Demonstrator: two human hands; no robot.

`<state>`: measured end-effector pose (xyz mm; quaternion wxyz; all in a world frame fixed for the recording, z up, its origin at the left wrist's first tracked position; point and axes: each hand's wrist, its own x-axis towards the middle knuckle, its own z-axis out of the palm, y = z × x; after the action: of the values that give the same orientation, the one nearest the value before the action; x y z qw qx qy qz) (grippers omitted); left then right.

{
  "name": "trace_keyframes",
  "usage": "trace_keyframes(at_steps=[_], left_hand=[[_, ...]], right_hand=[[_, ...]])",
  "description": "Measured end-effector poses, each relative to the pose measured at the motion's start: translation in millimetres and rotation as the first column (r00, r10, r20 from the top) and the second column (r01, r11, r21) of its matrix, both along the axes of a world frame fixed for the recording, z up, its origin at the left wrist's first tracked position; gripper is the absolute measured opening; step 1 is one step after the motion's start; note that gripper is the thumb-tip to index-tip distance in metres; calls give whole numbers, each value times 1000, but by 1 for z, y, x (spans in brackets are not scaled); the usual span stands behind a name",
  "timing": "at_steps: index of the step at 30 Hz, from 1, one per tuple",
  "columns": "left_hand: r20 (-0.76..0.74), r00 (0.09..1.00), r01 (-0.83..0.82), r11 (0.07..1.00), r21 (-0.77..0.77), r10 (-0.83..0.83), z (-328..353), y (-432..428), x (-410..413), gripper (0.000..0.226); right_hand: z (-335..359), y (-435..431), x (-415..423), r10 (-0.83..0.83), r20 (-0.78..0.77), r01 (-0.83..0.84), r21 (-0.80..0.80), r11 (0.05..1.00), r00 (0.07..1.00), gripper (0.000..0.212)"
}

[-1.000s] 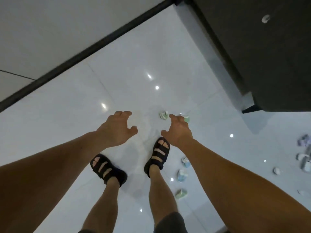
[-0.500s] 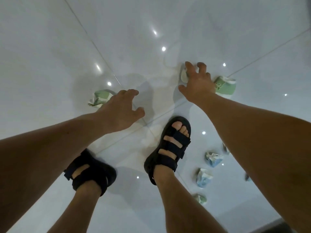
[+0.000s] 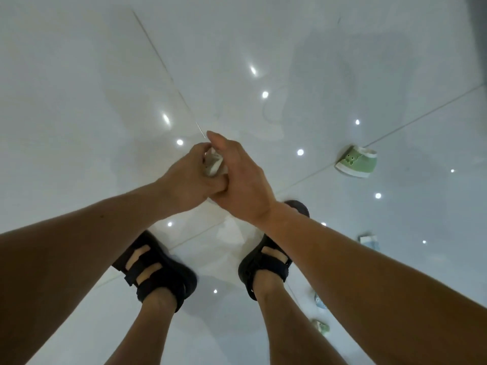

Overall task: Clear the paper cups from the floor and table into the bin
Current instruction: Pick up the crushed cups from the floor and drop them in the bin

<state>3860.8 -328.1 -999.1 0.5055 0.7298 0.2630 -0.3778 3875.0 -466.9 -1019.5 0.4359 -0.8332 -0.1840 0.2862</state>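
Fingers [image 3: 198,152] of the left hand [image 3: 185,180] curl round a crumpled cup [image 3: 213,165], a whitish wad of paper that shows only in the gap between the two hands. The right hand [image 3: 243,185] is pressed against the same wad from the other side, with its back turned to the camera and one digit laid straight along the top. Its other fingers are hidden behind the palm, so I cannot tell whether they wrap the paper or merely lie against it. The hands touch each other below the wad, held above the floor [image 3: 92,88] in front of the feet.

That floor is glossy white tile, dotted with reflections of ceiling lights. A green cup [image 3: 357,162] with a white rim (a small cartoon face is printed on its side) lies tipped over on the tiles, well off to the right of the hands. A squashed blue cup [image 3: 369,240] lies beside the right forearm. Nearer the right ankle are a pale cup [image 3: 320,302] and a small green one [image 3: 322,326], both partly hidden by the arm. Black strapped sandals, left sandal [image 3: 158,272] and right sandal [image 3: 266,262], stand flat on the tiles below the hands.
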Motion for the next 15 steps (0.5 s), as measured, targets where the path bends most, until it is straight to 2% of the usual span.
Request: trace_keyframes(at_steps=[3,6,7,9,11,13,15], left_hand=[[-7,997,-72,997,30,72,10,21,-8,52],[2,996,-91,988,123,92,9,46,-19,59],[-14,992,-119,980,162,123,6,55,-23,65],[-53,986,-137,947,289,159,-2,74,-35,74],[-97,985,-90,903,420,144,-12,89,-50,78],[-100,988,-61,893,446,117,-21,100,-67,71],[-79,992,-58,906,419,100,-29,106,-81,53]], right_hand=[[12,21,-2,-21,-21,23,70,997,1000,78],[3,39,-6,88,-52,-83,87,993,995,87],[-5,42,-7,125,-40,-123,42,992,991,91],[-28,43,-9,216,16,-212,-145,967,976,96],[-54,42,-13,355,35,-316,-384,868,934,97],[-78,46,-19,469,4,-397,-528,751,883,96],[-95,57,-26,529,0,-428,-586,687,848,95]])
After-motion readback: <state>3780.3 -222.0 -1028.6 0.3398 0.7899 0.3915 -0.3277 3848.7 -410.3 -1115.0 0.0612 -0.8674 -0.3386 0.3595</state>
